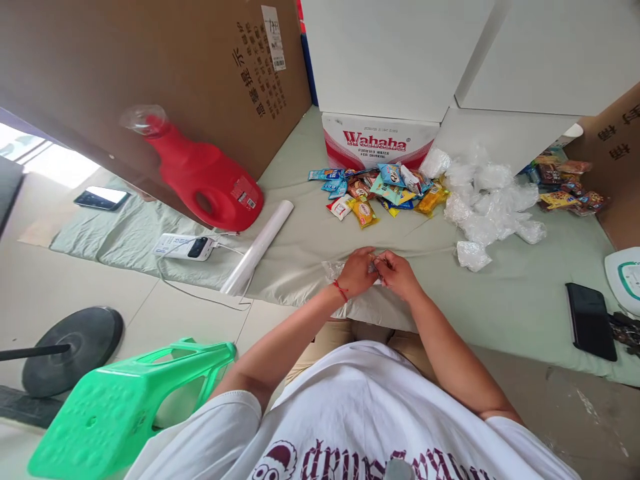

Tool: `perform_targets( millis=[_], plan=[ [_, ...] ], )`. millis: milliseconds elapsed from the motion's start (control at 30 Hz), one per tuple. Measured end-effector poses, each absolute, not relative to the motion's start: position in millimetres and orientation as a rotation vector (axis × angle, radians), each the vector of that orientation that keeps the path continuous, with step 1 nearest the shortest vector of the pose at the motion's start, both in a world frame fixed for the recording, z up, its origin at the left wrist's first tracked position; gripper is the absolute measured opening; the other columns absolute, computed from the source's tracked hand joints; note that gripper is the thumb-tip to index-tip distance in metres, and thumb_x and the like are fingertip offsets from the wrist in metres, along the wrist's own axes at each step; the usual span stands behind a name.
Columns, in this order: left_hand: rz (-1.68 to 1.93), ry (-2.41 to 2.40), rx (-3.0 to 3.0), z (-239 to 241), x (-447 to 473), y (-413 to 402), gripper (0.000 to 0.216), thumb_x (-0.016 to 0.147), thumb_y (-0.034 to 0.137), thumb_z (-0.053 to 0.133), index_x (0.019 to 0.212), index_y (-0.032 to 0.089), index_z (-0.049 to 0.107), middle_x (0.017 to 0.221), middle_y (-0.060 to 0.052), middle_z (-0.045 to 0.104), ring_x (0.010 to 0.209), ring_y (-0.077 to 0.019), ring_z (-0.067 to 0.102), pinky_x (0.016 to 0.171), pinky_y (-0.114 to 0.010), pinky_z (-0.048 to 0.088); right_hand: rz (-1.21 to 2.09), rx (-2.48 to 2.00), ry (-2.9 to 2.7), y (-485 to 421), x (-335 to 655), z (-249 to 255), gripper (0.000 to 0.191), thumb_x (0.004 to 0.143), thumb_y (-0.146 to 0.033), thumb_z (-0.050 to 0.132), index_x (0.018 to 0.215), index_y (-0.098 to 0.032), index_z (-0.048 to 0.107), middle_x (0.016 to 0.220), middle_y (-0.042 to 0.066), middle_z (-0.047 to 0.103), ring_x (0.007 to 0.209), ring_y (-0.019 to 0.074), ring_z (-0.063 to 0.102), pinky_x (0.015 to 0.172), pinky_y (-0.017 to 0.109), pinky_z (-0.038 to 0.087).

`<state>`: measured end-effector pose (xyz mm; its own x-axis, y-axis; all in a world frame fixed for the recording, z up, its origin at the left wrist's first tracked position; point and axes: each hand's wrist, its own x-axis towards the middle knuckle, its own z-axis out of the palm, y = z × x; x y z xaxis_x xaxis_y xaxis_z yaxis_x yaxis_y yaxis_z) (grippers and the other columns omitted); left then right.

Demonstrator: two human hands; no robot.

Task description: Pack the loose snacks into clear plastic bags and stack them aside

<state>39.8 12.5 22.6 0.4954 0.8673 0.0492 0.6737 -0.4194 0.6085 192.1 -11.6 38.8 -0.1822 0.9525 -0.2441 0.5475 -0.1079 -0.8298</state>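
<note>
My left hand [357, 273], with a red cord on its wrist, is closed on a piece of clear plastic film [332, 269] close to the table's front edge. My right hand [399, 275] meets it with thumb and fingers pinched on the same film. Whatever the film may enclose is hidden by my fingers. Beyond my hands lies a pile of small packaged snacks [395, 190] in blue, red and yellow wrappers. To the right of these snacks is a heap of clear film-wrapped bundles [487, 200].
A red jug [213, 177], a roll of clear film [257, 248] and a white power bank [183, 247] are on the left. Behind the snacks stands a Wahaha carton [377, 142]. A black phone [591, 321] lies right; a green stool [100, 413] is on the floor.
</note>
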Motion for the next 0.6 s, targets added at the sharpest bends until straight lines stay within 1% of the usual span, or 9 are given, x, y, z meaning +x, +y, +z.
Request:
perform_targets(
  millis=[100, 200, 233, 300, 333, 400, 433, 500, 600],
  plan=[
    [0.618, 1.136, 2.201, 21, 11, 16, 0.031, 0.078, 0.015, 0.065, 0.107, 0.021, 0.073, 0.150, -0.011, 0.056, 0.143, -0.0291, 0.048, 0.119, -0.047, 0.043, 1.039, -1.705, -1.873, -11, 178, 38, 0.022, 0.097, -0.040, 0.040, 0.095, -0.024, 0.056, 0.075, 0.002, 0.065, 0.071, 0.0199, 0.061, 0.066, 0.029, 0.043],
    [0.870, 1.304, 2.009, 23, -25, 16, 0.046, 0.074, 0.015, 0.065, 0.120, 0.022, 0.067, 0.146, -0.011, 0.059, 0.140, -0.0271, 0.050, 0.118, -0.047, 0.043, 0.869, -1.798, -2.003, -12, 172, 40, 0.018, 0.094, -0.033, 0.043, 0.096, -0.023, 0.057, 0.086, 0.005, 0.068, 0.077, 0.0208, 0.060, 0.068, 0.030, 0.038],
    [0.957, 1.451, 1.856, 23, -38, 15, 0.044, 0.074, 0.017, 0.063, 0.118, 0.022, 0.066, 0.139, -0.011, 0.063, 0.134, -0.0262, 0.055, 0.113, -0.045, 0.047, 0.851, -1.821, -2.023, -12, 171, 40, 0.018, 0.094, -0.032, 0.043, 0.097, -0.022, 0.057, 0.088, 0.005, 0.068, 0.077, 0.0210, 0.059, 0.068, 0.030, 0.037],
    [1.046, 1.737, 1.524, 22, -63, 12, 0.031, 0.076, 0.021, 0.058, 0.105, 0.019, 0.066, 0.114, -0.010, 0.072, 0.109, -0.0233, 0.066, 0.093, -0.038, 0.056, 0.848, -1.840, -2.027, -12, 171, 40, 0.019, 0.094, -0.032, 0.043, 0.099, -0.022, 0.058, 0.090, 0.006, 0.068, 0.078, 0.0212, 0.059, 0.067, 0.030, 0.036],
    [1.050, 1.836, 1.379, 21, -74, 9, 0.024, 0.076, 0.023, 0.055, 0.097, 0.018, 0.065, 0.099, -0.008, 0.073, 0.092, -0.0203, 0.068, 0.079, -0.033, 0.056, 0.856, -1.839, -2.016, -12, 171, 39, 0.019, 0.093, -0.033, 0.043, 0.098, -0.022, 0.058, 0.089, 0.005, 0.068, 0.078, 0.0211, 0.059, 0.067, 0.030, 0.035],
    [0.986, 1.855, 1.152, 19, -89, -1, 0.017, 0.076, 0.025, 0.051, 0.085, 0.017, 0.063, 0.076, -0.003, 0.066, 0.063, -0.0136, 0.057, 0.056, -0.026, 0.045, 0.879, -1.826, -1.978, -12, 172, 38, 0.019, 0.092, -0.035, 0.044, 0.096, -0.023, 0.057, 0.085, 0.005, 0.067, 0.076, 0.0208, 0.058, 0.066, 0.030, 0.035],
    [0.933, 1.799, 1.074, 19, -93, -8, 0.017, 0.076, 0.027, 0.051, 0.082, 0.017, 0.063, 0.069, -0.001, 0.063, 0.055, -0.0111, 0.049, 0.051, -0.024, 0.038, 0.890, -1.815, -1.958, -12, 173, 38, 0.019, 0.092, -0.037, 0.045, 0.095, -0.023, 0.057, 0.083, 0.004, 0.066, 0.074, 0.0205, 0.057, 0.066, 0.029, 0.035],
    [0.829, 1.657, 0.931, 19, -91, -23, 0.019, 0.075, 0.031, 0.055, 0.079, 0.016, 0.065, 0.063, 0.001, 0.058, 0.048, -0.0082, 0.039, 0.046, -0.023, 0.028, 0.904, -1.792, -1.927, -12, 174, 37, 0.020, 0.091, -0.041, 0.046, 0.092, -0.024, 0.056, 0.079, 0.003, 0.065, 0.071, 0.0198, 0.056, 0.065, 0.029, 0.035],
    [0.756, 1.459, 0.857, 23, -74, -37, 0.029, 0.073, 0.042, 0.067, 0.078, 0.014, 0.069, 0.053, 0.004, 0.048, 0.045, -0.0063, 0.030, 0.045, -0.024, 0.020, 0.899, -1.774, -1.883, -13, 175, 36, 0.022, 0.089, -0.044, 0.047, 0.088, -0.024, 0.056, 0.073, 0.001, 0.062, 0.067, 0.0188, 0.053, 0.064, 0.029, 0.034]
  ],
)
